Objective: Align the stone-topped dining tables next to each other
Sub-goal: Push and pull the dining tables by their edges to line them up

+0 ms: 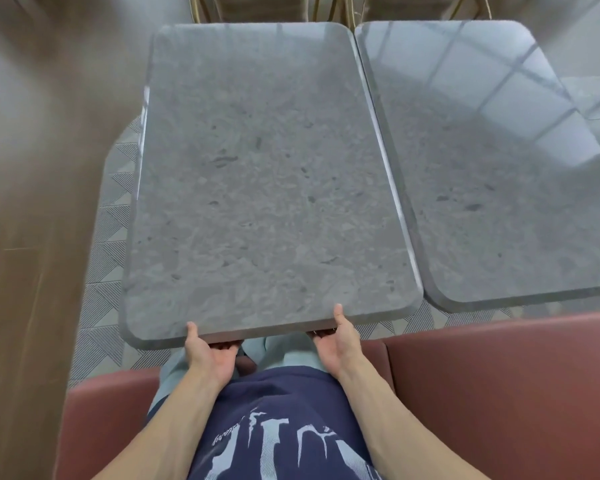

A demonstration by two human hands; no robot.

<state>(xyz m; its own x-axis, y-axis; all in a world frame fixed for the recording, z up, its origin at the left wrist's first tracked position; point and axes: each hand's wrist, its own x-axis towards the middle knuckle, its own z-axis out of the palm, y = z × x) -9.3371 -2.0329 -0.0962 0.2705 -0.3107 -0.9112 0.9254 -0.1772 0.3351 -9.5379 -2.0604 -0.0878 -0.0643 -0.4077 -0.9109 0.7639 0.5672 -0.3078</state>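
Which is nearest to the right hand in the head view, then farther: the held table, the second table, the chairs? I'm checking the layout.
From the right hand:
1. Held table, gripped at its near edge.
2. Second table, to the right.
3. Chairs, beyond the far edges.

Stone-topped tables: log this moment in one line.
left hand: grips left table near edge | right hand: same | right table: alongside, thin seam
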